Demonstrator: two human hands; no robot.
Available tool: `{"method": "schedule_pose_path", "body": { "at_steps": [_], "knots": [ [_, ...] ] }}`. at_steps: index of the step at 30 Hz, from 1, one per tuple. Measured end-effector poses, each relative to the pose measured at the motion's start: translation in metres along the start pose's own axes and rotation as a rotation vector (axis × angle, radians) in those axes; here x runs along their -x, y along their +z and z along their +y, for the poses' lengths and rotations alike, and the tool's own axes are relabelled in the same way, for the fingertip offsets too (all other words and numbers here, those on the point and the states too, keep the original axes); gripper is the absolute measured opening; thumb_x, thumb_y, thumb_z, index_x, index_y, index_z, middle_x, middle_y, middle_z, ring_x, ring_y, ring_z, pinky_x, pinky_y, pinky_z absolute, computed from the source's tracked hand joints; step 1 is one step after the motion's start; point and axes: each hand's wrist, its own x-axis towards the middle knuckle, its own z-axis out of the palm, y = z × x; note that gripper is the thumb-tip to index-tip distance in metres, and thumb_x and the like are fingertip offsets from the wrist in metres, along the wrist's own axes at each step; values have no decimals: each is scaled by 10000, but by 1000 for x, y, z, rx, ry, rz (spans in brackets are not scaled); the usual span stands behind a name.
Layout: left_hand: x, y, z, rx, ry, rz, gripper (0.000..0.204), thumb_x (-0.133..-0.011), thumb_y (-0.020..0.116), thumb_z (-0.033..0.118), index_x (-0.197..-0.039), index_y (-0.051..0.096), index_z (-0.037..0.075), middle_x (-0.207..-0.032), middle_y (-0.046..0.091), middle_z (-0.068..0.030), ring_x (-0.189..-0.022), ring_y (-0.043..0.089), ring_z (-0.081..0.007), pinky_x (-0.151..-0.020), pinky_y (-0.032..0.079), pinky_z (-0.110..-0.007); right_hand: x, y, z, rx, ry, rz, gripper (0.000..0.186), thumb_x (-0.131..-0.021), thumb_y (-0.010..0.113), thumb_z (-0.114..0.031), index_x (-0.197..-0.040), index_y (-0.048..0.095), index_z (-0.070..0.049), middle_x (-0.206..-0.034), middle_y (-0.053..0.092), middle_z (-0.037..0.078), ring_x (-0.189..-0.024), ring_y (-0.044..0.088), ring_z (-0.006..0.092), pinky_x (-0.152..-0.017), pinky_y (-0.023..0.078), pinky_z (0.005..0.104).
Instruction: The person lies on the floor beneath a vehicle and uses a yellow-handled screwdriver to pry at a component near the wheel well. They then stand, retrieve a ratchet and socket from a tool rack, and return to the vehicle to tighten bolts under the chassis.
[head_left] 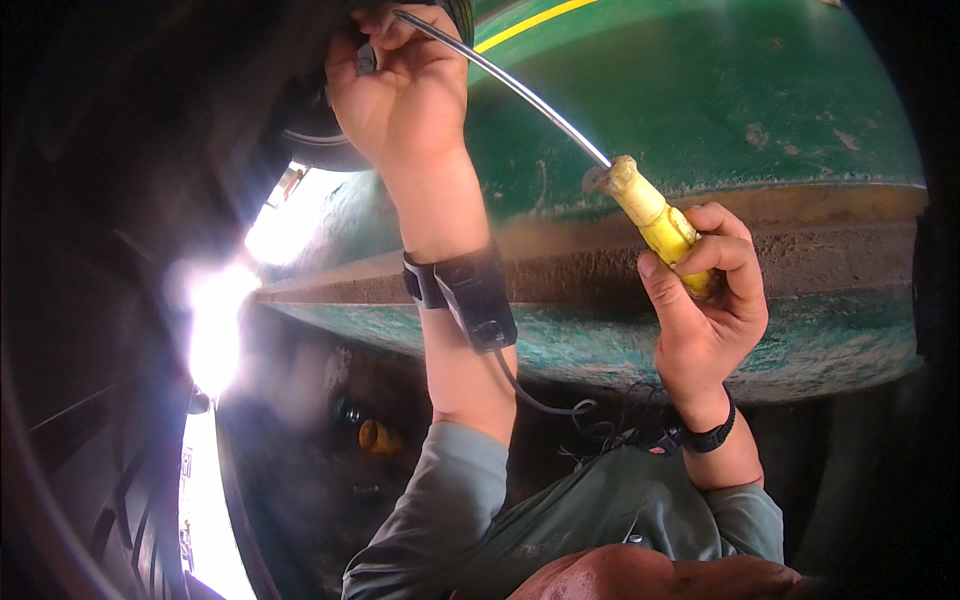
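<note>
My right hand [705,290] grips the worn yellow handle of a long screwdriver [655,225], thumb on one side and fingers curled over the other. Its thin metal shaft slants up and left, appearing bowed in this wide view, and ends at the fingers of my left hand [400,95]. That hand is raised at the top of the view, palm showing and fingers bent in at a dark round part [312,130]. What those fingers hold is hidden in shadow. A black strapped device [475,295] sits on my left forearm.
A big green painted surface [680,100] with a yellow stripe [535,22] and a rough brown ledge [800,235] spans the right. Dark structure fills the left, with a glaring gap [215,330]. A cable [545,405] loops beneath my forearm. Low down lies an orange-yellow object [378,437].
</note>
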Motion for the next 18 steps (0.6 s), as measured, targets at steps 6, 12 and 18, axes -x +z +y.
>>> {"method": "schedule_pose_path", "body": {
  "at_steps": [6, 12, 18],
  "knots": [
    [0, 1, -11, 40, 23, -17, 134, -883, 582, 152, -813, 579, 39, -691, 524, -38, -602, 479, -144, -610, 425, -307, 0, -5, 0, -73, 44, -17, 281, -761, 771, 109, -865, 569, -57, -1190, 599, 116, -1050, 577, 164, -947, 442, 289],
    [-1, 0, -24, 77, 26, -78, 135, -897, 542, 130, -871, 592, 7, -722, 521, -41, -618, 483, -154, -570, 418, -277, -2, -7, 0, -55, 23, -42, 281, -766, 774, 109, -868, 566, -51, -1192, 599, 125, -1056, 578, 164, -951, 441, 290],
    [-4, -15, -38, 64, 4, -17, 164, -942, 500, 130, -863, 582, 12, -707, 532, -59, -601, 507, -156, -548, 449, -266, -4, -4, -1, -97, 36, -28, 278, -767, 769, 125, -873, 572, -41, -1195, 612, 123, -1048, 592, 155, -952, 459, 287]
  ]
}}
